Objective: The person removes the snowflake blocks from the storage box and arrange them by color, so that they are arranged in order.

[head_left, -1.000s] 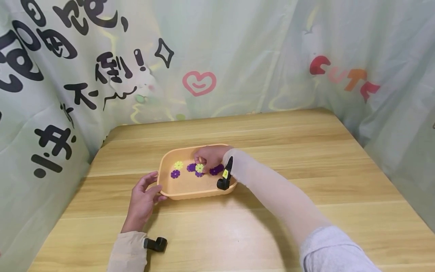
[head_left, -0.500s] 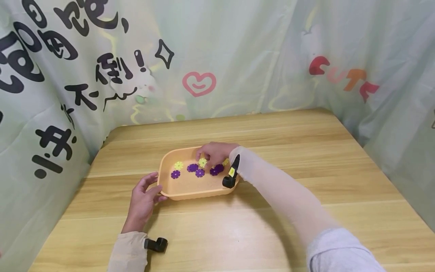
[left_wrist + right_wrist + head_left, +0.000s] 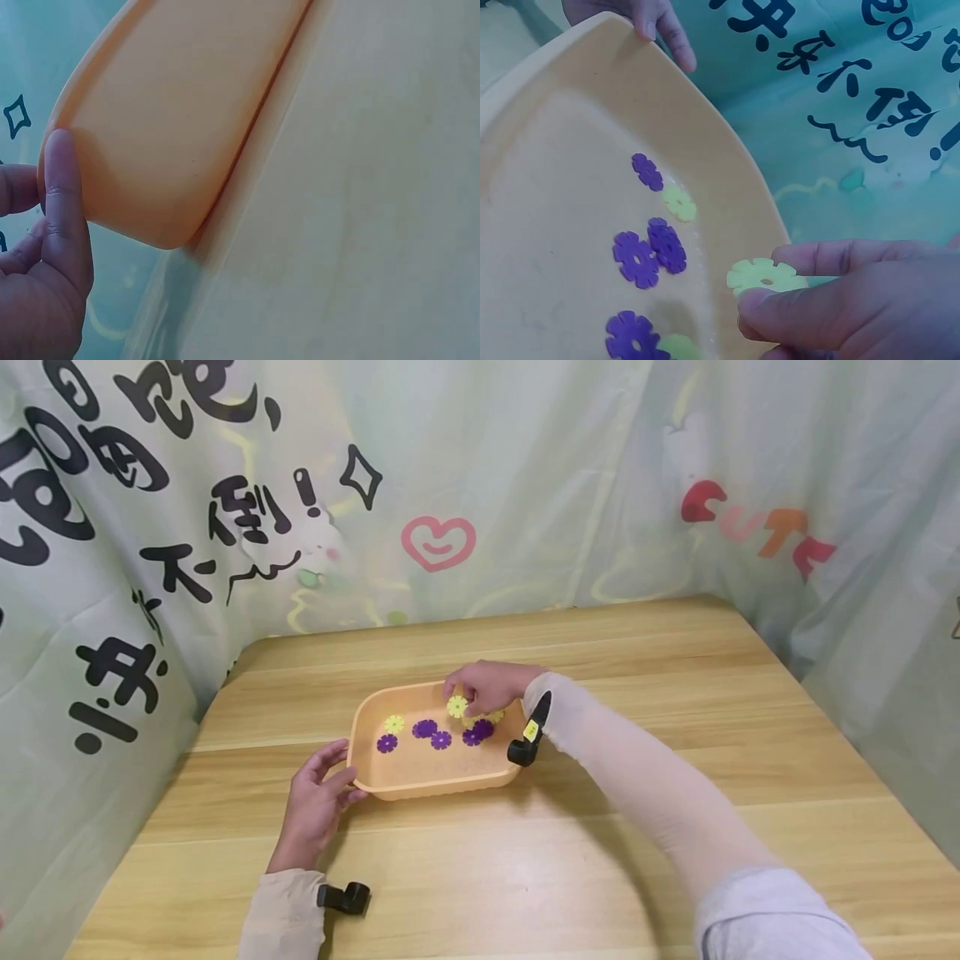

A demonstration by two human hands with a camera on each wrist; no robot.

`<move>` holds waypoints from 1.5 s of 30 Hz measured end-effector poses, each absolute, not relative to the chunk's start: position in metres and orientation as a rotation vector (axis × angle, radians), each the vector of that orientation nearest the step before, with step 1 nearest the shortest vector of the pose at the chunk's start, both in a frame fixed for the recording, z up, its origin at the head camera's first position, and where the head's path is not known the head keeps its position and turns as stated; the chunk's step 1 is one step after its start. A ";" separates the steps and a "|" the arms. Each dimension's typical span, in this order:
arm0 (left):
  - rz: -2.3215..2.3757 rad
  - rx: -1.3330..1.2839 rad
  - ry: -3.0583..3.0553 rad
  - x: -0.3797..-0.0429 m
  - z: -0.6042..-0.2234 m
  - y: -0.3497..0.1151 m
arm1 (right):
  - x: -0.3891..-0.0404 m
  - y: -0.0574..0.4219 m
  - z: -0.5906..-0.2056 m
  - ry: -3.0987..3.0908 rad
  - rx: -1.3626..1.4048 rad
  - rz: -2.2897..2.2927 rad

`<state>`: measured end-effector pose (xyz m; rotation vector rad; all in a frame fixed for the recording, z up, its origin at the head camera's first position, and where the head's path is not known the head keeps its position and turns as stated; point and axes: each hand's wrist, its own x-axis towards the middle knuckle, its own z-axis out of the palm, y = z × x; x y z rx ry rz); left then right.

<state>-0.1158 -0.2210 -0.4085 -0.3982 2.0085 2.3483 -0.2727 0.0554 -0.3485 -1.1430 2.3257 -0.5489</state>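
Note:
An orange plastic tray [image 3: 420, 789] lies on the wooden table, with its left end gripped by my left hand [image 3: 315, 806]. In the left wrist view the thumb [image 3: 64, 195] lies along the outside of the wall and the other fingers are behind the rim. Over the tray's back right part, my right hand [image 3: 491, 685] pinches a yellow snowflake disc [image 3: 759, 276] between thumb and fingers. Several purple snowflake discs [image 3: 636, 259] and a few yellow ones, such as the yellow disc [image 3: 394, 724] at the left, lie on the tray floor. The right hand partly covers discs below it.
The wooden table [image 3: 675, 693] extends on all sides of the tray. A pale printed curtain [image 3: 540, 485] hangs behind it and along both sides. A black camera mount [image 3: 345, 899] is strapped to the left wrist, another camera mount [image 3: 528, 739] to the right.
My right hand has risen toward the back right with the yellow snowflake disc pinched in it, uncovering purple discs beneath. The left hand and the tray stay in place.

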 end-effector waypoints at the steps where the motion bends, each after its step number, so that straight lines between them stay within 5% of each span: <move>1: 2.351 -0.406 2.000 -0.116 -0.408 -0.221 | -0.273 0.057 -0.347 2.327 -1.129 -0.559; 45: 2.414 -0.401 1.916 -0.115 -0.409 -0.226 | -0.279 0.172 -0.358 2.434 -0.791 -1.047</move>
